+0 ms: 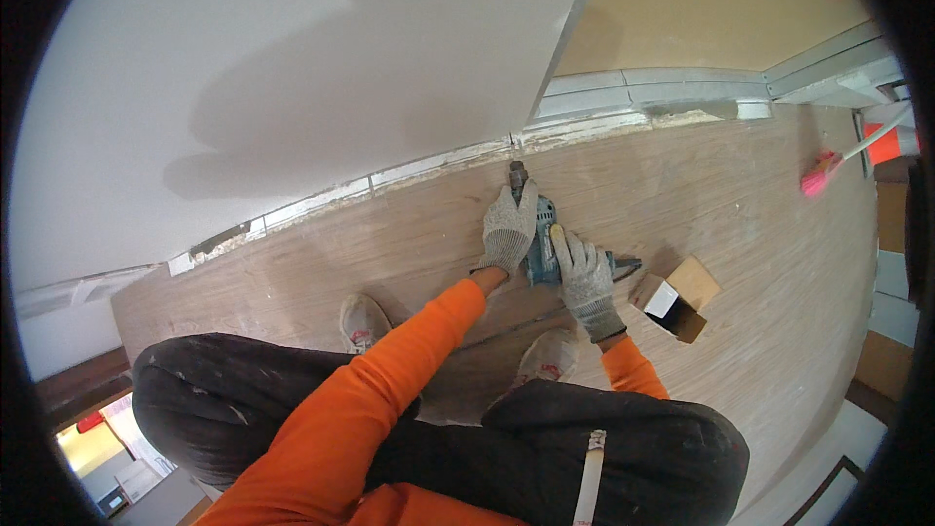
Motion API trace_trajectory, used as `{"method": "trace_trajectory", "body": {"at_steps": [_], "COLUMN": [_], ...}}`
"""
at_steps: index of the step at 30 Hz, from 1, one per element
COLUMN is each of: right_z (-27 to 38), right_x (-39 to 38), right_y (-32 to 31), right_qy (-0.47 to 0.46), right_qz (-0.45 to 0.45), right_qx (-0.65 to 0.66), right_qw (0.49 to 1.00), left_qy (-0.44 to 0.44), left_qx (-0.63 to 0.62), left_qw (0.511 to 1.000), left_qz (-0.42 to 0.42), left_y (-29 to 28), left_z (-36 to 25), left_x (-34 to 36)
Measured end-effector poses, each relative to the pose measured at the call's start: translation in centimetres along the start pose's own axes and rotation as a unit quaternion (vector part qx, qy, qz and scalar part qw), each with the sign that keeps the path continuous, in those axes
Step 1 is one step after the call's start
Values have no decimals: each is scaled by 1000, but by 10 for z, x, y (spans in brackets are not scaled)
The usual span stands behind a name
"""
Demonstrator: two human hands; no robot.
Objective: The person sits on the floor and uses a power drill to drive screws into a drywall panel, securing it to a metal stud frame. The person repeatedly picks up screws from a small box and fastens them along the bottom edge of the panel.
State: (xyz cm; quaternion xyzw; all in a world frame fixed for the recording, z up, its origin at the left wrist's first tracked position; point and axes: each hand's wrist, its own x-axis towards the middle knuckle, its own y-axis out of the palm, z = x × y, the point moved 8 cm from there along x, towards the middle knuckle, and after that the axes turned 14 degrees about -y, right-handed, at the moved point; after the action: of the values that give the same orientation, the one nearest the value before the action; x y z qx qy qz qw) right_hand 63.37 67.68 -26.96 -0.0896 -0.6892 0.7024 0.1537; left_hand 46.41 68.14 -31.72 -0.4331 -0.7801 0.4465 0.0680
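A blue-green power drill [543, 258] with a dark nose [517, 173] is held low over the floor, the nose pointing at the base of the wall. My left hand [510, 224], in a grey knitted glove, wraps round its front part. On the rear of the body lies my right hand [587, 278], gloved alike, its thumb against the casing; its grip is partly hidden. A dark piece, possibly the handle end or cord, sticks out beside the right hand. Just right of that hand stands an opened cardboard box [667, 307] with a dark inside.
Along the wall foot runs a rough strip [429, 168] of white pieces with gaps. My shoes [365, 321] rest on the wood-look floor [760, 263]. A pink broom [823, 173] leans at the right, near stacked boxes [891, 219]. A cigarette [590, 482] shows low in front.
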Motion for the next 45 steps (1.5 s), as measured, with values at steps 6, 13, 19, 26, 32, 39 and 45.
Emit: {"method": "trace_trajectory", "body": {"at_steps": [6, 13, 19, 26, 32, 39, 45], "right_z": [1, -5, -3, -2, -8, -5, -5], "right_x": [0, -1, 3, 7, 0, 7, 9], "right_y": [-6, -1, 6, 12, 21, 25, 22], "right_qy": [-4, 5, 19, 27, 47, 48, 47], "right_qz": [-18, 9, -13, -20, -3, -12, -16], "right_qx": [1, -6, 7, 6, 29, 34, 18], "right_qw": [1000, 1000, 1000, 999, 998, 998, 999], "left_qy": [-47, -178, -156, -44, -166, -54, 1], "left_qx": [-27, -146, -90, 25, -64, -1, 57], "left_qw": [998, 971, 983, 999, 981, 999, 997], "left_qz": [16, 63, 30, 17, 83, 5, 43], "left_y": [5, -4, 7, 21, 10, 6, 5], "left_z": [8, 5, 14, 20, 8, 10, -4], "left_x": [9, 13, 21, 27, 22, 25, 24]}}
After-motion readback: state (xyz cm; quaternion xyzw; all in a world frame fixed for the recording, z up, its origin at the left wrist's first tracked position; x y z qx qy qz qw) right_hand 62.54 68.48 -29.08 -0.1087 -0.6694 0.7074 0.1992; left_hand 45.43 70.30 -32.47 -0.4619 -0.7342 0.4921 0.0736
